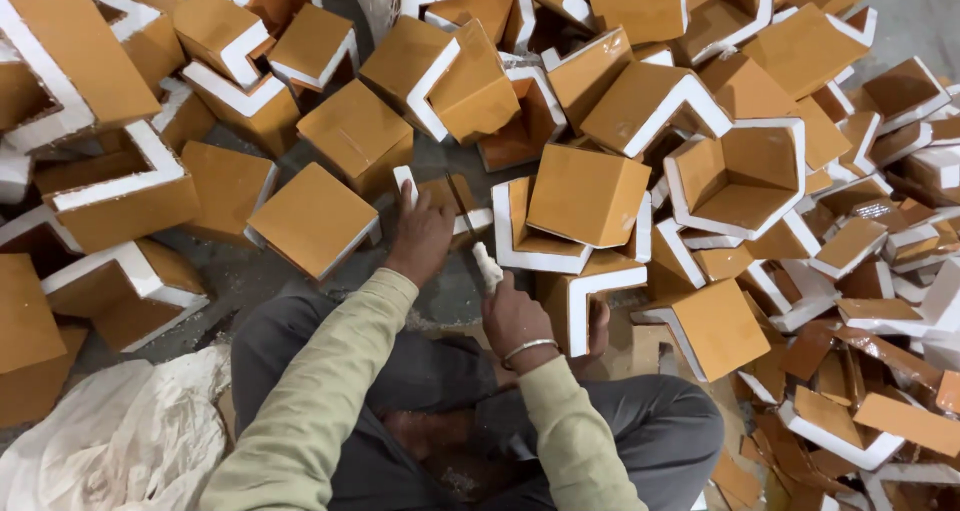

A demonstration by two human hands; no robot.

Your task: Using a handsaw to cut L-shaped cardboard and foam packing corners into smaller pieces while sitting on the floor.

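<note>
Here, seated cross-legged on a grey floor (pixel 440 291) amid heaped orange-and-white corner blocks (pixel 590 196). Left hand (pixel 420 236) laid flat, fingers spread, on a small orange corner piece (pixel 445 196) just ahead of the knees. Right hand (pixel 512 316) (bangle at the wrist) closed round a white-wrapped tool handle (pixel 487 266), just beside that piece. White sack (pixel 120 431) crumpled by the left knee.

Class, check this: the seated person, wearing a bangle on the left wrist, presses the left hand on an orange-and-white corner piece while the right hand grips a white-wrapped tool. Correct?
Not quite. The head view shows the bangle on the right wrist, not the left. The rest stands: the left hand presses on an orange-and-white corner piece, and the right hand grips a white-wrapped tool.
</note>
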